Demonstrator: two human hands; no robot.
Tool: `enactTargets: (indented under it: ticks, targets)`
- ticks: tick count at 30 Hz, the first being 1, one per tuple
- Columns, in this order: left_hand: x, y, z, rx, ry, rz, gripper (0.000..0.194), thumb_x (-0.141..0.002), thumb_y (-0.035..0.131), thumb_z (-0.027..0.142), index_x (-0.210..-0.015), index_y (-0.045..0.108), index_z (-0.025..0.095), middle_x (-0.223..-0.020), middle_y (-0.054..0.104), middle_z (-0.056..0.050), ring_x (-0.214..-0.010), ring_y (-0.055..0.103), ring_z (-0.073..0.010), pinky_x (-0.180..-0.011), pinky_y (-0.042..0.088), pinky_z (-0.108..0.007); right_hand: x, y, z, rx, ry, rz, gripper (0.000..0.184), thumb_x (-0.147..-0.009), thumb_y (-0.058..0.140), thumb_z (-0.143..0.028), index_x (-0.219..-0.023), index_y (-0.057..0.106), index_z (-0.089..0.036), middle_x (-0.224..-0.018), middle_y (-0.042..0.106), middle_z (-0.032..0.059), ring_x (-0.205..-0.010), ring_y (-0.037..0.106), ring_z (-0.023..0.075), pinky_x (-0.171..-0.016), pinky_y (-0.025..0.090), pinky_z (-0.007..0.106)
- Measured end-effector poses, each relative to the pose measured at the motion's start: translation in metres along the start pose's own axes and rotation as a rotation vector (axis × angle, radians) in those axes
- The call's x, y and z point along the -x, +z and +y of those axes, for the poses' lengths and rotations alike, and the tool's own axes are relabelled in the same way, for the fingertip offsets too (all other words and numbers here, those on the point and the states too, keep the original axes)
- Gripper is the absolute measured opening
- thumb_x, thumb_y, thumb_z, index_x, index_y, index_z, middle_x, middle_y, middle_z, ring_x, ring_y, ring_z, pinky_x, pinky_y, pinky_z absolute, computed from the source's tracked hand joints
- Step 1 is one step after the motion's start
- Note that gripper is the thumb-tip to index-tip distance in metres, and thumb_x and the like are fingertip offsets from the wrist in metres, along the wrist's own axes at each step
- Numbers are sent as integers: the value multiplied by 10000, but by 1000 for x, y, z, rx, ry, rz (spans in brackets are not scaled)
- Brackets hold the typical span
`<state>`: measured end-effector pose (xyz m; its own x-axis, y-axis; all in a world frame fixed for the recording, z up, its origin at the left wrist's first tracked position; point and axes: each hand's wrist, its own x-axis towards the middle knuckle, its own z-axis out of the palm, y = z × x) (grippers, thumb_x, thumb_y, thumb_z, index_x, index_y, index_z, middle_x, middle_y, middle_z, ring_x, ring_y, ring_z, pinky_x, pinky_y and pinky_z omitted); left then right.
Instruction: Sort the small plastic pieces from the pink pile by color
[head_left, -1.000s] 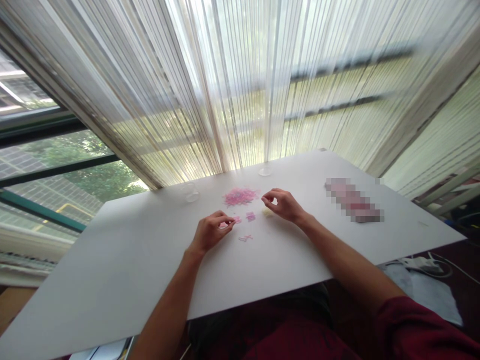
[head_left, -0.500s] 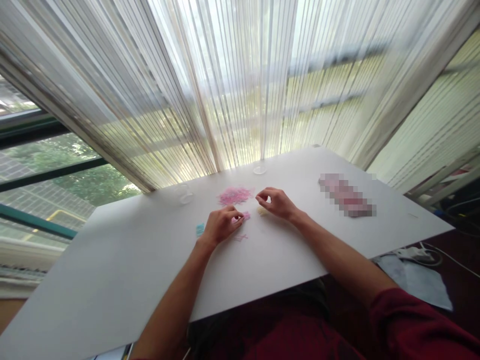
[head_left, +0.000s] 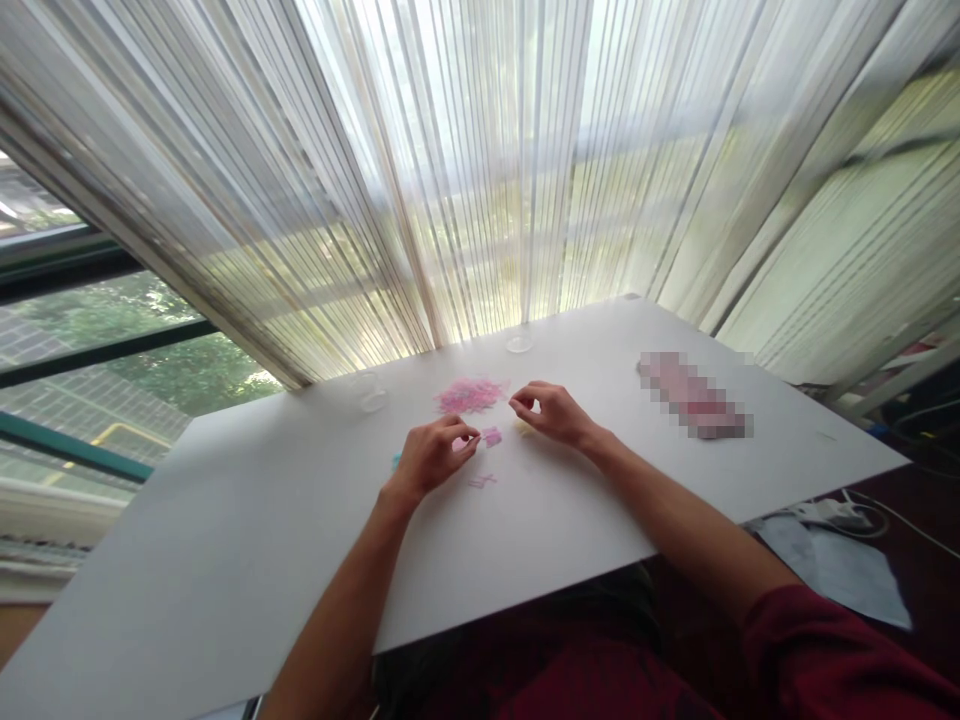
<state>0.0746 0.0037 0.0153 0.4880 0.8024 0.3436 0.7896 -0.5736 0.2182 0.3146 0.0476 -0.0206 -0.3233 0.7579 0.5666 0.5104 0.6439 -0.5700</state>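
Note:
A small heap of pink bits [head_left: 469, 395] lies on the white table [head_left: 225, 540] near the far edge. My left hand [head_left: 429, 458] rests on the table just in front of it, fingers curled in a pinch beside a small pink piece [head_left: 492, 436]. My right hand [head_left: 551, 412] sits to the right of the heap, thumb and forefinger pinched together; what they hold is too small to make out. A few loose pink bits [head_left: 482, 481] lie between the hands, and a pale yellow piece [head_left: 523, 427] shows under my right hand.
Two small clear dishes [head_left: 373, 398] [head_left: 519, 342] stand at the table's far edge under the sheer striped curtain [head_left: 480, 170]. A blurred-out pink object [head_left: 694, 393] lies at the right. A blue bit [head_left: 395, 461] peeks from behind my left hand. Cables and a cloth [head_left: 832, 560] lie on the floor.
The view has shifted slightly. Both hands stay almost where they were, pinched; the left hand now covers more of the blue bit.

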Motion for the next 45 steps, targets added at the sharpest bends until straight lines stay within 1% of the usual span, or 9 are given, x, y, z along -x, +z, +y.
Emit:
enactTargets:
  ticks: [4,8,14,19,28,33,39,42,45]
  targets:
    - [14,-18,-8,146,11,-110,172,-853,602,322,-896,753,253,-870,699,0,-597,549,-90,-602,416,-213,1,0,-5,-3,-23,-13,167,-880,560,-249,-803,687,-174,-731,631,27,-666,575,127,-654,461,247]
    - [33,-21,-13,296,-8,-235,178,-812,622,300,-914,752,233,-853,691,-17,-605,522,-104,-581,427,-213,3,0,-19,-22,-53,-60,133,-861,576,-205,-801,689,-173,-739,634,30,-660,575,125,-664,470,248]
    - [41,-9,-8,348,-25,-249,151,-807,633,288,-877,757,237,-809,667,-17,-679,571,-124,-626,448,-215,12,6,-46,-79,-189,-335,80,-802,619,-152,-795,697,-169,-733,620,23,-654,558,116,-641,450,229]
    - [39,-4,-5,332,3,-227,153,-828,610,259,-834,762,244,-768,675,-17,-748,593,-150,-700,463,-229,18,13,-54,-52,-208,-483,87,-793,680,-250,-835,702,-177,-760,621,25,-690,557,127,-625,434,226]
    - [41,-9,-8,320,-47,-93,95,-798,623,207,-780,717,205,-771,666,1,-598,511,-93,-563,411,-194,19,17,-63,11,-194,-488,79,-790,615,-115,-759,664,-169,-740,616,26,-693,547,135,-626,417,234]
    - [42,-9,-15,350,-70,0,93,-810,615,218,-768,691,184,-784,671,-11,-592,509,-89,-564,422,-190,19,15,-56,-35,-194,-485,32,-807,644,-188,-815,673,-180,-764,622,18,-692,557,127,-627,428,228]
    - [41,-5,-9,393,-47,-15,86,-817,624,218,-791,700,190,-758,681,3,-572,523,-81,-573,436,-180,18,20,-52,-93,-187,-347,201,-846,654,-307,-995,667,-171,-839,650,40,-740,597,138,-714,470,255]
    - [40,-3,-5,407,-36,-32,81,-812,635,223,-788,707,195,-718,667,8,-568,526,-83,-568,435,-180,18,25,-53,-114,-210,-354,107,-869,618,-252,-910,684,-178,-807,655,36,-728,592,136,-683,464,239]
    - [40,-1,-4,431,-32,-33,80,-810,635,219,-793,708,193,-711,660,7,-566,523,-82,-564,436,-180,19,27,-53,-112,-226,-350,105,-878,590,-205,-846,688,-182,-771,656,31,-711,581,134,-659,453,233]
